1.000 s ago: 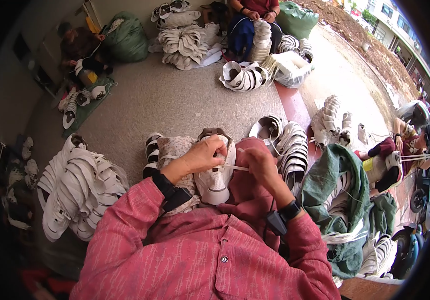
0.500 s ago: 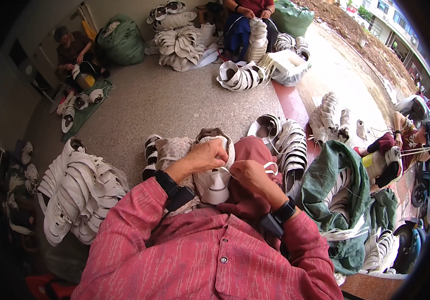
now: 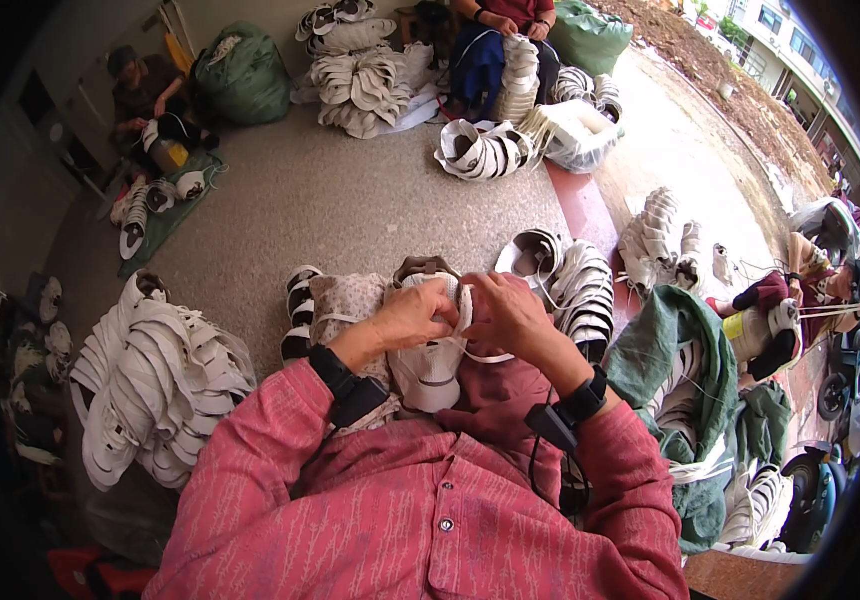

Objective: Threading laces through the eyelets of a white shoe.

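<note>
Right hand (image 3: 510, 316) has shifted up, away from the body, to the right edge of the white shoe (image 3: 427, 378); left hand (image 3: 412, 316) has stayed over the shoe's middle. Right: half open, fingers bent at the shoe's edge; cannot tell whether they pinch anything. Left: fingers curled down on the shoe; grip hidden. Shoe lies at the lap's far edge, toe cap toward the body, between patterned cloth (image 3: 352, 300) and red cloth (image 3: 495, 393). White lace (image 3: 491, 358) loops below the right hand. Pile of shoe uppers (image 3: 155, 390) off the lap's left edge.
</note>
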### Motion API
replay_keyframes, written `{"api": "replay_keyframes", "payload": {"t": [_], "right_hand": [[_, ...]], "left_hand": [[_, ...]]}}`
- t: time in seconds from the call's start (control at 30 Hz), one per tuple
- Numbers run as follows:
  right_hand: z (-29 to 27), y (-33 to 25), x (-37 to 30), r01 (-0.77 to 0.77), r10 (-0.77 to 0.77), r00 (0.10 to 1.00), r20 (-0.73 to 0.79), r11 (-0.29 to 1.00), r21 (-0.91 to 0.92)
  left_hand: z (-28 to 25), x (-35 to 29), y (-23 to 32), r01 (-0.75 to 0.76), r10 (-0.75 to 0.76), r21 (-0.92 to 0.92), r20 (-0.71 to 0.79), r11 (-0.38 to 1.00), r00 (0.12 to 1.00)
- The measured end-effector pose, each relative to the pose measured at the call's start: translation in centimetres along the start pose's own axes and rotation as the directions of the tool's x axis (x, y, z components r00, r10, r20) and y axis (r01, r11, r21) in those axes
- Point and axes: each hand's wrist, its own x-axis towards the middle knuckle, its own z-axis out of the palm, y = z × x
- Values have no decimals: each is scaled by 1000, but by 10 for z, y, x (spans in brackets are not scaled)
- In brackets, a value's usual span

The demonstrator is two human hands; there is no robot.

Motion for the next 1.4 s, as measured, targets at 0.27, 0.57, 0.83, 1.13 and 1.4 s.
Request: {"api": "replay_keyframes", "payload": {"t": [0.27,0.57,0.83,1.13,1.4], "right_hand": [[7,18,17,138,-129,910,395,990,5],[10,30,15,242,-274,930,244,958,154],[1,29,21,145,-264,896,358,934,327],[10,27,20,167,-279,928,247,904,394],[14,27,16,116,-235,930,283,917,381]], "left_hand": [[1,2,-4,-50,50,-15,-12,999,999],[-1,4,-3,-42,42,-3,-54,999,998],[-6,6,-15,-232,209,-99,-200,968,957],[-265,-51,-170,281,-87,-46,-987,959,134],[-287,-111,-185,46,-160,-173,-965,984,-207]]}}
